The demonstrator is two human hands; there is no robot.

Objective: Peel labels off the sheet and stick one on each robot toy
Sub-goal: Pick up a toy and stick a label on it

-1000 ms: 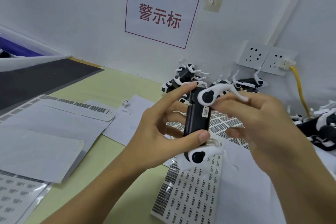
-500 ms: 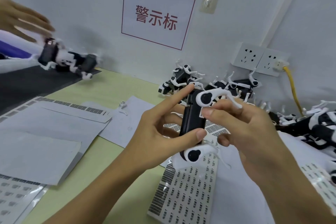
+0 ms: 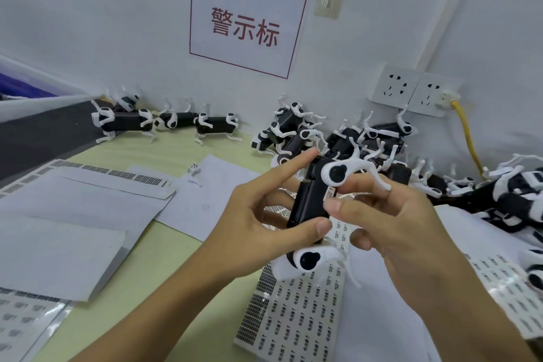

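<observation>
Robot toy between both hands (upright)

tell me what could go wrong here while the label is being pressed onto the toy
1. The label sits at the edge of the robot toy body; the right hand thumb pressing it could leave it crooked or lifted.
2. The left hand pinches the toy by fingertips only, so it might twist or slip.
3. The thin white leg near the right fingers could bend.

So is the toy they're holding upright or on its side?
Upended: the robot toy is held with its black body running near vertical, one white leg joint at the top, one at the bottom, gripped by left hand and right hand.
</observation>
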